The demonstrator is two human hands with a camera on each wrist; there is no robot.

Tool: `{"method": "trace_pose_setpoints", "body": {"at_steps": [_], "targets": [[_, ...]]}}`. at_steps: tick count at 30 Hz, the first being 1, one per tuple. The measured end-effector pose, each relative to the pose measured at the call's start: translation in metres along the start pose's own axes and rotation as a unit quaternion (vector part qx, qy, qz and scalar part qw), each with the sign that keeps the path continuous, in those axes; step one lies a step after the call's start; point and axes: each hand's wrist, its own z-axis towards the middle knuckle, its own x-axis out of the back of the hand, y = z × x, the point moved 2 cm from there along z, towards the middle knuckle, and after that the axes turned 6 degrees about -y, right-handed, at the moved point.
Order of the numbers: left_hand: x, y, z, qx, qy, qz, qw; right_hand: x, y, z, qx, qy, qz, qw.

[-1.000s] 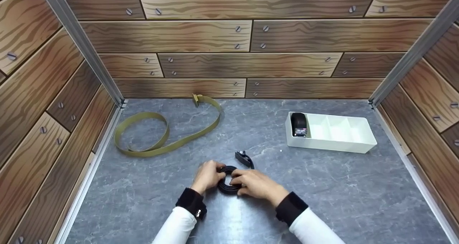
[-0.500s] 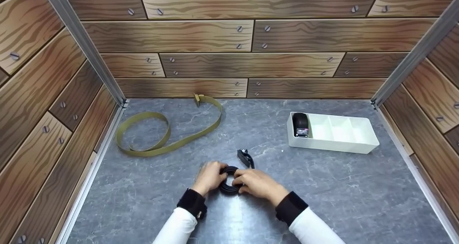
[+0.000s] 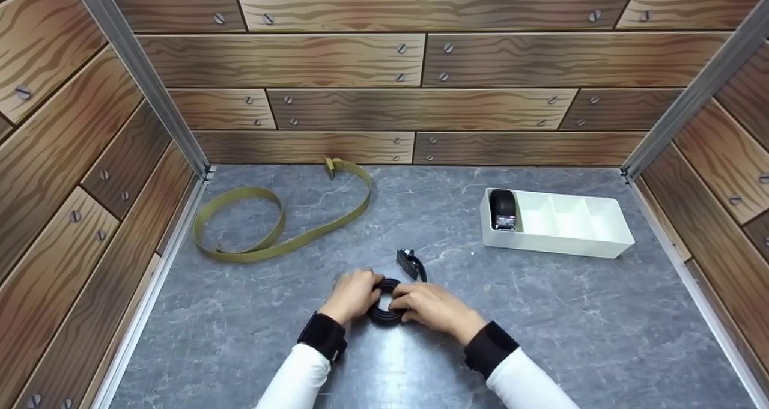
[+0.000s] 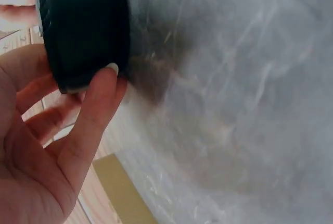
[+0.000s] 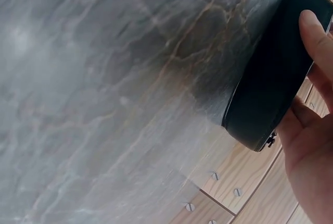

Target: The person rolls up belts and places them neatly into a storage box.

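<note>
A green belt [image 3: 264, 229] is laid loose at the left of the grey table [image 3: 240, 325]. At the front middle, a rolled black belt [image 3: 384, 304] is gripped between the left hand [image 3: 353, 296] and the right hand [image 3: 434, 309], fingers curled round it. A white tray [image 3: 577, 241] is seen at the right.
</note>
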Motion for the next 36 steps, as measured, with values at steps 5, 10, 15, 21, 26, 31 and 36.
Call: {"method": "trace_pose_setpoints", "body": {"at_steps": [5, 10, 15, 21, 26, 31, 36], "targets": [[-0.006, 0.004, -0.004, 0.045, 0.035, -0.023, 0.9981, 0.000, -0.004, 0.002, -0.001, 0.008, -0.023, 1.000], [-0.004, 0.009, -0.007, 0.117, 0.076, -0.048, 0.9891, -0.001, -0.008, 0.006, -0.023, 0.013, -0.051, 0.998], [-0.004, 0.009, -0.008, 0.152, 0.099, -0.053, 0.9820, -0.003, -0.013, 0.008, -0.053, 0.015, -0.071, 0.996], [-0.004, 0.010, -0.006, 0.140, 0.102, -0.017, 0.9848, -0.002, -0.011, 0.008, -0.035, 0.002, -0.048, 0.998], [-0.002, 0.008, -0.003, 0.110, 0.071, 0.009, 0.9914, 0.002, -0.007, 0.004, -0.022, -0.021, -0.036, 0.999], [-0.003, 0.009, -0.002, 0.082, 0.062, 0.036, 0.9940, 0.003, -0.004, 0.004, -0.021, -0.022, -0.031, 0.999], [-0.007, 0.009, -0.001, 0.076, 0.063, 0.026, 0.9948, 0.002, -0.005, 0.005, -0.021, -0.010, -0.026, 0.999]]}}
